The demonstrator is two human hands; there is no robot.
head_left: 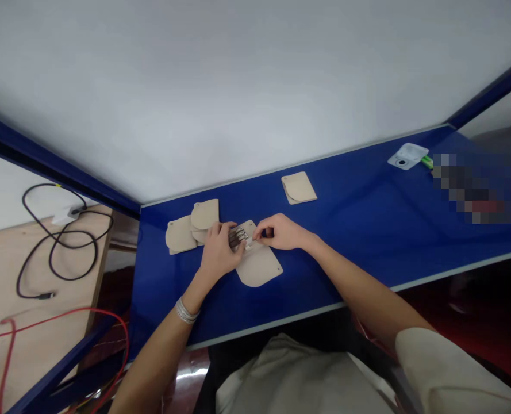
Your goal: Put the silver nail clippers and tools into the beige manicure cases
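Well, left hand [219, 253]: fingers curled over a metal fitting [238, 237], holding it against a leather flap [258, 265]; a silver bracelet [187, 311] circles the wrist.
Right hand [281, 232]: thumb and fingers in a narrow pinch just beside the fitting's right end; what they grip is hidden.
Fitting: on the flap's upper end, mid-table, between both hands, on a blue table [367, 241].
Left of hands: overlapping tan leather pieces [190, 227], just beside the flap.
Back edge: a single tan piece [298, 187].
Back right corner: a white packet [408, 155] touching a green item [426, 162].
Beyond left edge: a black cable [59, 241] and red wire [65, 315] on a wooden board [31, 356].
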